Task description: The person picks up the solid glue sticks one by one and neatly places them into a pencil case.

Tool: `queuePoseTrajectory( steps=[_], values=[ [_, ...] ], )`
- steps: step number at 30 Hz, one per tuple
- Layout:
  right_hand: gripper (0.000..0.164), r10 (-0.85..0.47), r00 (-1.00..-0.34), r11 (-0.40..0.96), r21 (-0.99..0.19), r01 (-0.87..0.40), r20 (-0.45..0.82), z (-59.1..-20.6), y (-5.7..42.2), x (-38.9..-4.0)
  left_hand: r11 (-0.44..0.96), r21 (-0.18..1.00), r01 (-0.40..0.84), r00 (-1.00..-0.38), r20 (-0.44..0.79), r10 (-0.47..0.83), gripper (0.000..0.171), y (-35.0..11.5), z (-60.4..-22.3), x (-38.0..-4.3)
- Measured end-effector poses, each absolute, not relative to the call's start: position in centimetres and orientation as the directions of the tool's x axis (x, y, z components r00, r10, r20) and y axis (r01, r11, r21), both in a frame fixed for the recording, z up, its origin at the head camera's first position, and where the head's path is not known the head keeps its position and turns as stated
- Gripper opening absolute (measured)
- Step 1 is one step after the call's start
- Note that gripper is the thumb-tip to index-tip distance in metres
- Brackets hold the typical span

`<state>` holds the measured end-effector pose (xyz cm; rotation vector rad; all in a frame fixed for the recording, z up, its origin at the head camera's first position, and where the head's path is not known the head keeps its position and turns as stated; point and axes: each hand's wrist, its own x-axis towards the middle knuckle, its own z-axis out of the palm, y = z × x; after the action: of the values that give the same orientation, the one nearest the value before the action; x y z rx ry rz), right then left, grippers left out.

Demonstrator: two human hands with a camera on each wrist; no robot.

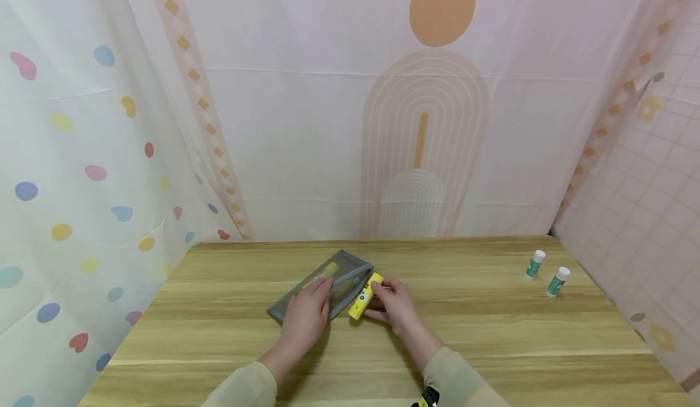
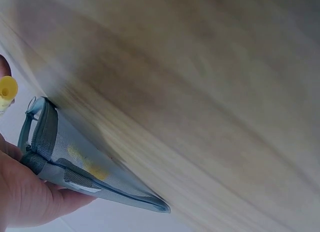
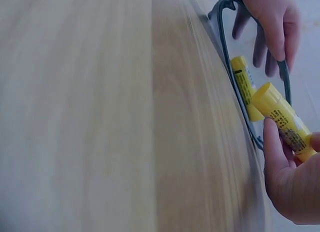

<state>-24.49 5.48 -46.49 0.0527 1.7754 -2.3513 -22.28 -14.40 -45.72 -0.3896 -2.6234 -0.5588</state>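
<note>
A grey mesh zip pouch [image 1: 346,265] lies slanted on the table, its mouth gaping toward the right. My left hand [image 1: 307,311] grips the pouch by the near edge of that mouth, thumb on one side and fingers on the other. Between the thumb and fingers of my right hand [image 1: 398,305] is a yellow glue stick [image 1: 364,297], tilted just outside the mouth. Inside the pouch, a second yellow glue stick [image 3: 244,84] shows in the right wrist view and through the mesh [image 2: 85,162] in the left wrist view.
Two green glue sticks with white caps, one farther back [image 1: 535,264] and one nearer [image 1: 558,282], stand at the right of the wooden table [image 1: 465,334]. Patterned curtains [image 1: 306,152] hang behind the table and at both sides.
</note>
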Motion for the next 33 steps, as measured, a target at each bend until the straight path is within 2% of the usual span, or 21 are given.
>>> queuePoseTrajectory(
  steps=[27, 33],
  values=[
    [0.030, -0.141, -0.962, -0.303, -0.915, 0.266, -0.233, -46.3, 2.2, -25.0, 0.879, 0.334, 0.341, -0.881, 0.440, 0.174, 0.036, -14.5, -45.6, -22.4],
    [0.022, -0.124, -0.964, -0.304, -0.916, 0.262, -0.235, -46.3, 1.7, -25.1, 0.883, 0.326, 0.338, -0.877, 0.448, 0.170, 0.035, -14.5, -45.6, -22.4]
  ],
)
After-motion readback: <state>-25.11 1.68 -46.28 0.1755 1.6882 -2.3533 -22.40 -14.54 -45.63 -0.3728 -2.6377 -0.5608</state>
